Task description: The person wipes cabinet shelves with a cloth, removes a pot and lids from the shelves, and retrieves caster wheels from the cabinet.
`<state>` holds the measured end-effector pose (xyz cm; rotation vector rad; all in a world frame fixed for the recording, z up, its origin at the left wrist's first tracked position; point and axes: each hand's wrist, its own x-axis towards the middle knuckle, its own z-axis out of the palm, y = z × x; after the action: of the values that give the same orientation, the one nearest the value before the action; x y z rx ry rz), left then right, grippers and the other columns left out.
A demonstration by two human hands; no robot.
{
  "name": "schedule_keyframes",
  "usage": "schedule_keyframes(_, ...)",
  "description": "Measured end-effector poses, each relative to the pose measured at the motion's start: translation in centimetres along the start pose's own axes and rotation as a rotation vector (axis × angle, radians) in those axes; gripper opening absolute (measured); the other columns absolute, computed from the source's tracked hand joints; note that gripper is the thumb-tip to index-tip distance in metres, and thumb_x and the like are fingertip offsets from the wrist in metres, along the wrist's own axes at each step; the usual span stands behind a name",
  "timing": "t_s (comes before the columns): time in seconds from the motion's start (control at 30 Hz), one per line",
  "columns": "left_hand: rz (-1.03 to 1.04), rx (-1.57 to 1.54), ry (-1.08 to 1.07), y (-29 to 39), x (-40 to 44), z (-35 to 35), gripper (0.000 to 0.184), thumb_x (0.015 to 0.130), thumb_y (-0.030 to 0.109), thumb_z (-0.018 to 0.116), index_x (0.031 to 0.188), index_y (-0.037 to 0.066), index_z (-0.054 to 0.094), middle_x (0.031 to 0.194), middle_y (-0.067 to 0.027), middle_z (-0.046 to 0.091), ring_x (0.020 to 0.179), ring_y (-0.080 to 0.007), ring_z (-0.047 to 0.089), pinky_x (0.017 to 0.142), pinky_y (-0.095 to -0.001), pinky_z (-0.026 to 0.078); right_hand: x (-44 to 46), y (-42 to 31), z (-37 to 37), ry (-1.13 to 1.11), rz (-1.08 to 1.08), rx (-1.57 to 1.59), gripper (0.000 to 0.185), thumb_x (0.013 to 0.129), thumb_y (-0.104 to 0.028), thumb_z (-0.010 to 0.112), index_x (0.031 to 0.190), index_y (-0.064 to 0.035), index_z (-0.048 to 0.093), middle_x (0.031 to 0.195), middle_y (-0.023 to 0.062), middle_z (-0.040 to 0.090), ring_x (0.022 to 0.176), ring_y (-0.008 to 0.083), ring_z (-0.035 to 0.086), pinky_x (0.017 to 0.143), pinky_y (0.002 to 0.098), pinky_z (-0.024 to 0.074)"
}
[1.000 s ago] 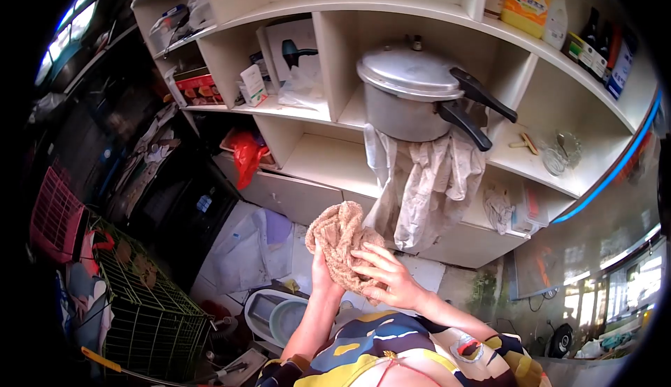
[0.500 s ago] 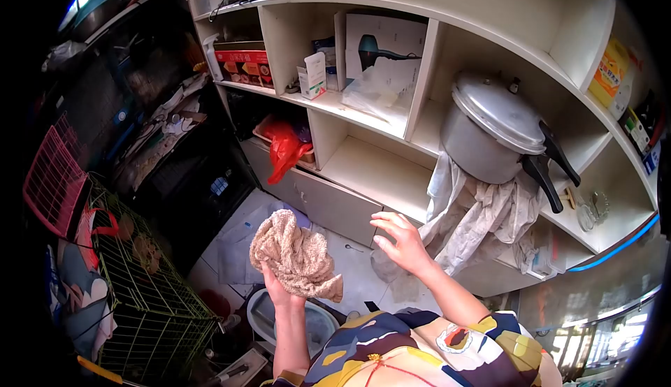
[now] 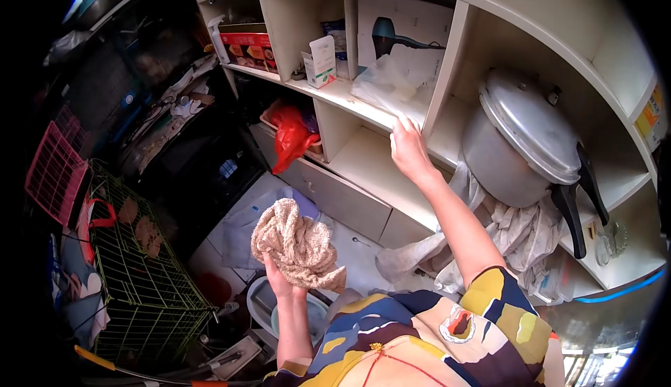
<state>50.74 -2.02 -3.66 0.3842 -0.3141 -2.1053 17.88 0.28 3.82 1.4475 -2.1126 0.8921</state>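
Note:
A crumpled, fluffy beige cloth (image 3: 297, 244) rests in my left hand (image 3: 278, 281), gripped from below with the fingers mostly hidden behind it. My right hand (image 3: 411, 151) reaches up to the front edge of the middle shelf. Its bent fingertips are by the lower edge of a clear plastic bag (image 3: 391, 88); whether they grip the bag cannot be made out. Behind the bag stands a white box with a hair dryer picture (image 3: 402, 24). A small white carton (image 3: 321, 62) is to its left.
A large pressure cooker (image 3: 521, 142) with black handles sits on the right shelf, above draped pale cloth (image 3: 517, 237). A red plastic bag (image 3: 290, 135) hangs from a lower compartment. Below are a basin (image 3: 260, 307) and a green wire cage (image 3: 147, 282).
My right hand has moved up and forward, from above the floor to the shelf edge by the plastic bag. The cloth remains in my left hand. The view has shifted slightly.

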Motion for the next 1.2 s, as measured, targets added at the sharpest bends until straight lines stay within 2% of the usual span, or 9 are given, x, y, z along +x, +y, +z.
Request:
schedule_keyframes(0.13, -0.007, -0.026, 0.002, -1.1, 0.9, 0.7, 0.057, 0.095, 0.047, 0.030, 0.134, 0.006, 0.036, 0.134, -0.0152, 0.041, 0.120, -0.0337, 0.043, 0.101, -0.0495, 0.036, 4.2, 2.6, 3.6, -0.040, 0.062, -0.109, 0.037, 0.074, 0.006, 0.050, 0.111, 0.0102, 0.048, 0.121, 0.0289, 0.045, 0.116, 0.0426, 0.041, 0.096, 0.0464, 0.0368)
schedule_keyframes(0.2, -0.004, -0.030, 0.007, -1.6, 1.6, 0.5, 0.057, 0.095, 0.047, 0.031, 0.134, 0.006, 0.036, 0.134, -0.0150, 0.041, 0.121, -0.0337, 0.043, 0.102, -0.0497, 0.035, 6.0, 2.9, 3.8, -0.274, 0.228, -0.229, 0.039, 0.071, 0.006, 0.051, 0.109, 0.0085, 0.049, 0.121, 0.0281, 0.045, 0.115, 0.0399, 0.042, 0.094, 0.0484, 0.0360)
schedule_keyframes(0.4, -0.074, -0.029, -0.010, -2.3, 6.6, 0.5, 0.058, 0.094, 0.047, 0.029, 0.135, 0.006, 0.034, 0.135, -0.0148, 0.041, 0.122, -0.0336, 0.042, 0.103, -0.0499, 0.034, 7.7, 5.0, 5.7, -0.290, 0.336, -0.336, 0.027, 0.078, -0.004, 0.046, 0.103, 0.0044, 0.055, 0.107, 0.0192, 0.057, 0.109, 0.0337, 0.051, 0.091, 0.0493, 0.0359)
schedule_keyframes(0.6, -0.189, -0.020, -0.126, -2.0, 14.1, 1.8, 0.058, 0.093, 0.048, 0.035, 0.135, 0.007, 0.035, 0.135, -0.0130, 0.042, 0.122, -0.0310, 0.042, 0.103, -0.0476, 0.033, 9.2, 5.3, 5.1, -0.247, 0.347, -0.420, 0.020, 0.076, 0.001, 0.045, 0.088, 0.0025, 0.061, 0.096, 0.0211, 0.061, 0.088, 0.0368, 0.062, 0.072, 0.0461, 0.0491)
schedule_keyframes(0.67, -0.249, -0.025, -0.143, -1.2, 16.2, 2.2, 0.058, 0.094, 0.047, 0.035, 0.136, 0.007, 0.034, 0.136, -0.0128, 0.040, 0.123, -0.0307, 0.041, 0.103, -0.0471, 0.033, 9.5, 4.6, 4.6, -0.045, 0.283, -0.333, 0.019, 0.075, 0.001, 0.045, 0.084, 0.0006, 0.062, 0.091, 0.0220, 0.062, 0.082, 0.0391, 0.062, 0.069, 0.0464, 0.0502)
schedule_keyframes(0.83, -0.333, 0.026, -0.279, 0.4, 20.6, 3.3, 0.057, 0.095, 0.044, 0.034, 0.137, 0.006, 0.032, 0.137, -0.0131, 0.039, 0.124, -0.0294, 0.040, 0.104, -0.0457, 0.033, 11.9, 1.5, 2.3, 0.126, 0.287, -0.199, 0.024, 0.078, -0.003, 0.045, 0.094, -0.0035, 0.063, 0.074, 0.0191, 0.063, 0.072, 0.0338, 0.063, 0.063, 0.0439, 0.0484)
schedule_keyframes(1.07, -0.510, 0.041, -0.416, 0.1, 24.7, 5.9, 0.055, 0.096, 0.042, 0.032, 0.135, 0.005, 0.034, 0.136, -0.0133, 0.040, 0.123, -0.0281, 0.042, 0.104, -0.0427, 0.034, 13.8, 0.5, 2.5, 0.059, 0.236, -0.296, 0.026, 0.082, -0.004, 0.045, 0.102, -0.0035, 0.062, 0.076, 0.0197, 0.063, 0.074, 0.0338, 0.063, 0.066, 0.0422, 0.0489)
schedule_keyframes(1.13, -0.513, 0.095, -0.469, -0.1, 25.6, 6.2, 0.056, 0.096, 0.042, 0.031, 0.138, 0.005, 0.029, 0.138, -0.0124, 0.037, 0.125, -0.0272, 0.040, 0.105, -0.0431, 0.032, 13.4, -0.5, 2.3, 0.031, 0.344, -0.080, 0.027, 0.081, -0.005, 0.047, 0.104, -0.0036, 0.060, 0.084, 0.0215, 0.061, 0.079, 0.0363, 0.061, 0.070, 0.0420, 0.0476)
schedule_keyframes(1.2, -0.512, 0.071, -0.487, -0.1, 26.4, 7.3, 0.056, 0.095, 0.041, 0.034, 0.138, 0.005, 0.028, 0.138, -0.0123, 0.037, 0.125, -0.0273, 0.040, 0.104, -0.0429, 0.033, 13.4, -0.8, 2.2, 0.017, 0.374, -0.117, 0.027, 0.081, -0.004, 0.047, 0.104, -0.0038, 0.061, 0.084, 0.0215, 0.061, 0.079, 0.0363, 0.061, 0.069, 0.0412, 0.0483)
